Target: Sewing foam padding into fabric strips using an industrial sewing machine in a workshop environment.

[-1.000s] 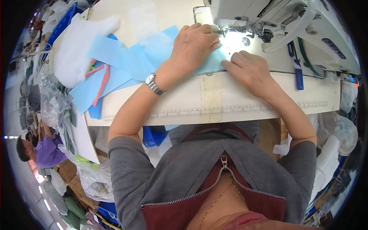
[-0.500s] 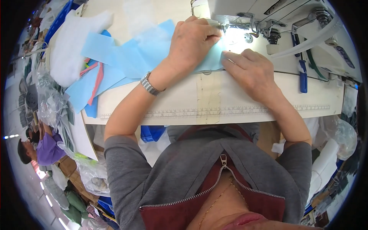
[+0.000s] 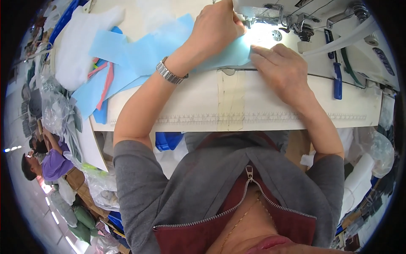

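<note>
Head: both hands (image 3: 218, 27) (image 3: 281, 70) press blue fabric (image 3: 139, 53).

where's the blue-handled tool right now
In the head view the blue-handled tool lies on the sewing table at the person's right, just beyond the right hand.

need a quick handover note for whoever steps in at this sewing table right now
Left hand: flat on the light blue fabric, pressing it down close to the sewing machine needle area.
Right hand: flat on the near edge of the same fabric, fingers pointing toward the needle.
Fabric: one end under the machine head, the rest trailing left over the white table, beside a white fabric pile.
Done: fabric is positioned at the needle.
Left: most of the strip is still left of the machine, not yet fed through.
</note>
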Demonstrator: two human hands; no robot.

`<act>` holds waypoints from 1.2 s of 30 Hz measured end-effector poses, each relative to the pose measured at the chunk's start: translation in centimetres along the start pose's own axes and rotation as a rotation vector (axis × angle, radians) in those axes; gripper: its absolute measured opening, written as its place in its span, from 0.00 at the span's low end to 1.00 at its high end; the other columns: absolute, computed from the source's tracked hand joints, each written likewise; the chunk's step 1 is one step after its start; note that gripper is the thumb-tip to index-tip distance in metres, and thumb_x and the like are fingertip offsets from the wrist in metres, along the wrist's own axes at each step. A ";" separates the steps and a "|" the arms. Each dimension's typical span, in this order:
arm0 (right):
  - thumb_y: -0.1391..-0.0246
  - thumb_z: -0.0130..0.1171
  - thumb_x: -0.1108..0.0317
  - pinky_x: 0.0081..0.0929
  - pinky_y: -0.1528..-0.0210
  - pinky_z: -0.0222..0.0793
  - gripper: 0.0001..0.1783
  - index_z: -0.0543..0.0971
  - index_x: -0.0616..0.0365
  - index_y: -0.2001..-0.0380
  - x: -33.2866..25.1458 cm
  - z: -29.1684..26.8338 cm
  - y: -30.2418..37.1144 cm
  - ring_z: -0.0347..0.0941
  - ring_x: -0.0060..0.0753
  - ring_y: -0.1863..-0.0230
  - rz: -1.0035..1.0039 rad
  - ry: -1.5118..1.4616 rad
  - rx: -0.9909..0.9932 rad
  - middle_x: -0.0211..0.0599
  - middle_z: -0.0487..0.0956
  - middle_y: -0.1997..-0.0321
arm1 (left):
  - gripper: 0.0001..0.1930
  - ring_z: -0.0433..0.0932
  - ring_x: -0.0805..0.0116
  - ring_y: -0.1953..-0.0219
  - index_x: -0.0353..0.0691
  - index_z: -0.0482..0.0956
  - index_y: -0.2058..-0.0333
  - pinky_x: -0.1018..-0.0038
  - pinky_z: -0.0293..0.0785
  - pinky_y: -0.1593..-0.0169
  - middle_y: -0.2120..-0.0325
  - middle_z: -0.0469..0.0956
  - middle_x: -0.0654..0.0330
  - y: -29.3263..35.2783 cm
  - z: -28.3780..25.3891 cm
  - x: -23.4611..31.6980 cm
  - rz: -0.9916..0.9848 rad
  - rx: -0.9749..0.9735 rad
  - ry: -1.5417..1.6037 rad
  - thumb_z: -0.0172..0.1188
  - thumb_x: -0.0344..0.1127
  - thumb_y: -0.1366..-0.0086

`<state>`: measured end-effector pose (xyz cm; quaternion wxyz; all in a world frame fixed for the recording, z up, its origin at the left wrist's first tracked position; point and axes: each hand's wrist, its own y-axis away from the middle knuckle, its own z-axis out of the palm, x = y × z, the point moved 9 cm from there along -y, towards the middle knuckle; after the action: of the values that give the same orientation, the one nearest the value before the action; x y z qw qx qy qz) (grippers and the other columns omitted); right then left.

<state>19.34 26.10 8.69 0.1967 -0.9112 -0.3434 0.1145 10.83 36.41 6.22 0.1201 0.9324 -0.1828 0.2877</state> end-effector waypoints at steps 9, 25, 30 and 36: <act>0.62 0.53 0.70 0.23 0.68 0.71 0.11 0.76 0.55 0.70 0.5 0.3 0.0 0.76 0.29 0.64 0.001 -0.001 -0.010 0.30 0.79 0.61 | 0.09 0.62 0.75 0.86 0.30 0.67 0.85 0.76 0.63 0.82 0.90 0.67 0.61 0.2 -0.7 -0.3 -0.174 0.031 0.197 0.58 0.24 0.52; 0.54 0.57 0.63 0.26 0.70 0.71 0.06 0.80 0.47 0.72 4.0 1.6 -0.1 0.76 0.29 0.68 0.258 -0.283 -0.051 0.24 0.79 0.65 | 0.11 0.73 0.67 0.60 0.43 0.78 0.67 0.66 0.65 0.51 0.64 0.75 0.64 7.6 0.7 4.0 0.783 0.224 -0.301 0.63 0.34 0.53; 0.56 0.59 0.63 0.27 0.69 0.68 0.09 0.82 0.44 0.68 6.6 1.4 1.1 0.73 0.32 0.73 0.298 -0.392 -0.148 0.29 0.79 0.71 | 0.11 0.73 0.68 0.60 0.44 0.78 0.68 0.66 0.65 0.52 0.65 0.75 0.64 7.7 1.1 4.1 0.801 0.179 -0.350 0.62 0.31 0.54; 0.57 0.59 0.65 0.27 0.68 0.66 0.10 0.82 0.39 0.68 5.8 1.3 1.1 0.72 0.32 0.73 0.305 -0.391 -0.321 0.28 0.77 0.77 | 0.12 0.73 0.68 0.60 0.43 0.78 0.68 0.68 0.66 0.53 0.64 0.75 0.64 7.5 1.4 4.1 0.828 0.167 -0.295 0.61 0.30 0.55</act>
<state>23.77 29.61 6.61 -0.0394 -0.9324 -0.2476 0.2602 11.59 28.01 8.41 -0.1084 0.8181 -0.5321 0.1892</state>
